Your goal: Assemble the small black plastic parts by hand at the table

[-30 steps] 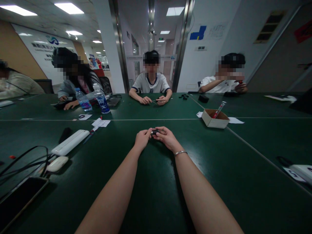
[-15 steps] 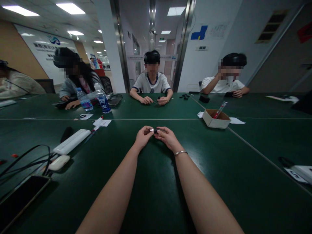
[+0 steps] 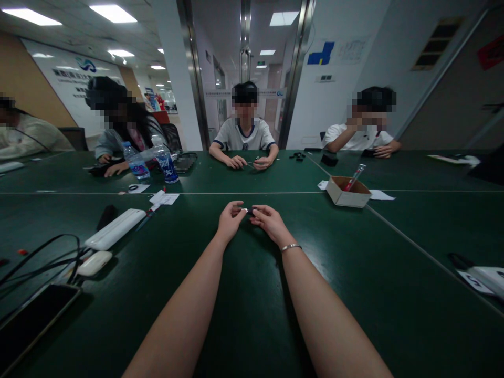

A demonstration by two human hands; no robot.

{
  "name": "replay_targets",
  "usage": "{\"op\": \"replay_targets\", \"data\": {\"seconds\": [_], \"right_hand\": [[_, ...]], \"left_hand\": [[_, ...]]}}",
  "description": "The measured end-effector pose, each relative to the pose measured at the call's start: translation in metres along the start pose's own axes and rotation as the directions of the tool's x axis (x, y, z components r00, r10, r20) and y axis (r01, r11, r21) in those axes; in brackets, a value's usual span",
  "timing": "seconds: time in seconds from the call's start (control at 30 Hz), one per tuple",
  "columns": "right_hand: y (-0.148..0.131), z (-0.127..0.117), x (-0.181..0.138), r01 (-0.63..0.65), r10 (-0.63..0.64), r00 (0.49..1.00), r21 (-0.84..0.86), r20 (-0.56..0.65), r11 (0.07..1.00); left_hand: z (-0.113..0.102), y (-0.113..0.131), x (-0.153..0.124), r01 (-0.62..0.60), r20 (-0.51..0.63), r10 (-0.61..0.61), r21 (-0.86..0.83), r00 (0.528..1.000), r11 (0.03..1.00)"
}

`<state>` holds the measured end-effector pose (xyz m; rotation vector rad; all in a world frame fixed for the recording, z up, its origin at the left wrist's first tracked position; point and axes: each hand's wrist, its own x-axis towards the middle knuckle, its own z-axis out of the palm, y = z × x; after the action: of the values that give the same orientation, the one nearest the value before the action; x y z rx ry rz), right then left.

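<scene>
My left hand (image 3: 229,223) and my right hand (image 3: 270,221) meet above the green table (image 3: 252,294), straight ahead of me. Between their fingertips is a small dark piece with a shiny silver end (image 3: 249,211), too small to name for sure. The right thumb and fingers pinch its dark part. At the silver end the left thumb touches it, with the left index finger raised a little above; the other left fingers partly hide that end. A metal bangle (image 3: 292,247) circles my right wrist.
On the left lie a phone (image 3: 37,325), a white rounded case (image 3: 94,263), a long white block (image 3: 115,229) and black cables. An open box (image 3: 346,198) holding a red tube stands right of centre. Two bottles (image 3: 165,165) stand farther back. Several people sit around the table.
The left index finger has lifted slightly, and less of the silver end shows. My arms have stayed in nearly the same place.
</scene>
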<state>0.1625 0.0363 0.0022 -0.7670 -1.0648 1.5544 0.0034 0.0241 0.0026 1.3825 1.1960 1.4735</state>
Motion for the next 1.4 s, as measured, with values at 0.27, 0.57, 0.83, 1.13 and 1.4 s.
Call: {"op": "replay_targets", "data": {"seconds": [0.27,0.57,0.83,1.13,1.4], "right_hand": [[0.001,0.0,0.001,-0.002,0.002,1.0,-0.005,-0.005,1.0],[0.002,-0.001,0.002,0.002,-0.002,1.0,-0.021,0.009,1.0],[0.003,-0.002,0.002,-0.001,0.001,1.0,-0.004,0.01,1.0],[0.004,-0.003,0.003,0.003,-0.003,1.0,-0.011,0.016,1.0],[0.003,-0.002,0.003,-0.002,0.002,1.0,0.02,0.011,1.0]], "left_hand": [[0.001,0.001,0.001,0.063,0.014,-0.064,0.038,0.998,0.997],[0.002,0.007,0.0,0.132,0.003,-0.132,0.055,0.991,0.99],[0.001,0.006,0.0,0.158,0.043,-0.159,0.012,0.986,0.987],[0.002,0.005,-0.001,0.114,0.023,-0.115,0.028,0.993,0.993],[0.003,0.01,-0.001,0.144,0.009,-0.144,0.008,0.99,0.99]]}}
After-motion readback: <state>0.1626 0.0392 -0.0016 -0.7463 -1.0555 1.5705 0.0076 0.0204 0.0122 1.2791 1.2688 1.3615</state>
